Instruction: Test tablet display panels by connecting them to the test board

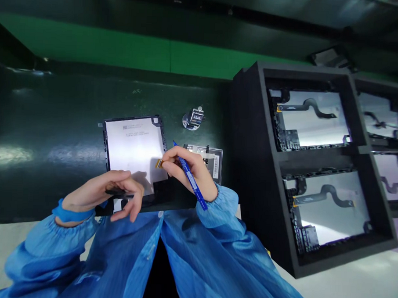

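Panel, pale back up, sits flat on the dark bench in front of the torso. Gold-coloured connector is at its right side, pinched between thumb and forefinger of the right hand. Same hand has a blue pen tucked across it, tip pointing away from the body. Left hand is over the panel's near left corner, fingers part curled; a dark strip shows at them, can't tell if it's gripped.

Tally counter stands beyond the right hand, labelled module just beside that hand. Black rack further right, with more panels in it, curved flex cables on their backs.

Handling, my read: hold connector by its edges, off the contacts. Keep it square, no sharp bend in any flex. Watch the pen tip, don't drag it over the panel. Light fingers on the left.

Hard to see: whatever the connector hangs from is behind the fingers. Panel's near edge is partly covered by the left hand, print on it too small to read. Rack's right side is cut off.
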A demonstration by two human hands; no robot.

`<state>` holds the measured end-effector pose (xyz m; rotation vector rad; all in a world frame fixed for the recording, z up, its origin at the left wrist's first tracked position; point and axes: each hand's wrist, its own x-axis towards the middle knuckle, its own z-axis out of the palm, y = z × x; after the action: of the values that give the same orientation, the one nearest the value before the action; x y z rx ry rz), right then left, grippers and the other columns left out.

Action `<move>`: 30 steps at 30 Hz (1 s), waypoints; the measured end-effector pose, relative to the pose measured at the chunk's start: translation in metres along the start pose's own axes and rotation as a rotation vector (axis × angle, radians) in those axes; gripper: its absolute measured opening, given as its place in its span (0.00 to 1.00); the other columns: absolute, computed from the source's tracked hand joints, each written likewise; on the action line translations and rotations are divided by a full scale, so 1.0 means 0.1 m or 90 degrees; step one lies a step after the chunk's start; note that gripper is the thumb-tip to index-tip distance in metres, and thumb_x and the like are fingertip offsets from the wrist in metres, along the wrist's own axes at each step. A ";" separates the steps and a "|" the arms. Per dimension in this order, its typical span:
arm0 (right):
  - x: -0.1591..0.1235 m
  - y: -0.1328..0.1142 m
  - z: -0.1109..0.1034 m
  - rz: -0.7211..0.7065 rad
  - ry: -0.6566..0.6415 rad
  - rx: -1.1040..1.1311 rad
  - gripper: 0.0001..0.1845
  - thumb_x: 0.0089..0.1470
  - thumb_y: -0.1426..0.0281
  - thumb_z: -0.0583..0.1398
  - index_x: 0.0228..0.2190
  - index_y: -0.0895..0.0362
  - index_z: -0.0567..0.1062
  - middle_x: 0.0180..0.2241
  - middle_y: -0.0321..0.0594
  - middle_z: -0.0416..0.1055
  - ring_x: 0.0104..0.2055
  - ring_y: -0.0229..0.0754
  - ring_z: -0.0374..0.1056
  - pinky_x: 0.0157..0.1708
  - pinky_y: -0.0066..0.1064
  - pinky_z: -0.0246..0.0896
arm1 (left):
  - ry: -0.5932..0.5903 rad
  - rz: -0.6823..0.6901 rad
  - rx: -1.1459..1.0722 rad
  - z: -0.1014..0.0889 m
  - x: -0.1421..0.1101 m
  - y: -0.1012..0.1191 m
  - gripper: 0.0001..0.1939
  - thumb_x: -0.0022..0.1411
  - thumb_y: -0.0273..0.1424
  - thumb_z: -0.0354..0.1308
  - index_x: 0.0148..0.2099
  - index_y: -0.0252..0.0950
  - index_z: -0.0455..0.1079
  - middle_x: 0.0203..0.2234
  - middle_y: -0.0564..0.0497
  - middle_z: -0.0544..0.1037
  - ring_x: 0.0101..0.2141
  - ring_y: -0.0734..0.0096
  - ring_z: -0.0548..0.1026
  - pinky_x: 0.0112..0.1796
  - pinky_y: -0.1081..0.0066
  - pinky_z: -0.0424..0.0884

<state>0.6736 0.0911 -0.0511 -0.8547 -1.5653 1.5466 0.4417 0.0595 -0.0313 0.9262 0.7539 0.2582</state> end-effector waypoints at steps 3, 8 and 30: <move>0.00 0.01 0.00 -0.004 0.006 -0.004 0.08 0.61 0.66 0.63 0.33 0.58 0.74 0.26 0.31 0.66 0.26 0.32 0.60 0.30 0.25 0.55 | 0.084 0.064 -0.064 0.06 0.00 -0.04 0.26 0.62 0.53 0.55 0.24 0.38 0.74 0.12 0.50 0.62 0.16 0.69 0.57 0.25 0.65 0.60; 0.00 0.01 0.01 -0.010 -0.009 -0.047 0.09 0.60 0.65 0.65 0.32 0.58 0.75 0.25 0.32 0.68 0.26 0.33 0.62 0.31 0.25 0.57 | 0.500 0.239 0.089 0.26 0.10 -0.14 0.09 0.61 0.39 0.65 0.33 0.39 0.79 0.17 0.54 0.69 0.18 0.74 0.61 0.22 0.71 0.59; -0.01 -0.04 0.04 0.012 -0.054 -0.085 0.13 0.61 0.61 0.63 0.32 0.57 0.74 0.24 0.31 0.66 0.25 0.32 0.60 0.29 0.25 0.55 | 0.705 0.313 0.312 0.40 0.22 -0.23 0.04 0.61 0.31 0.64 0.33 0.41 0.79 0.26 0.57 0.80 0.25 0.74 0.74 0.28 0.76 0.68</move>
<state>0.6709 0.0883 -0.0472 -0.8887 -1.7431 1.5220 0.4826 0.0319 -0.0455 1.4312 1.6420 1.1114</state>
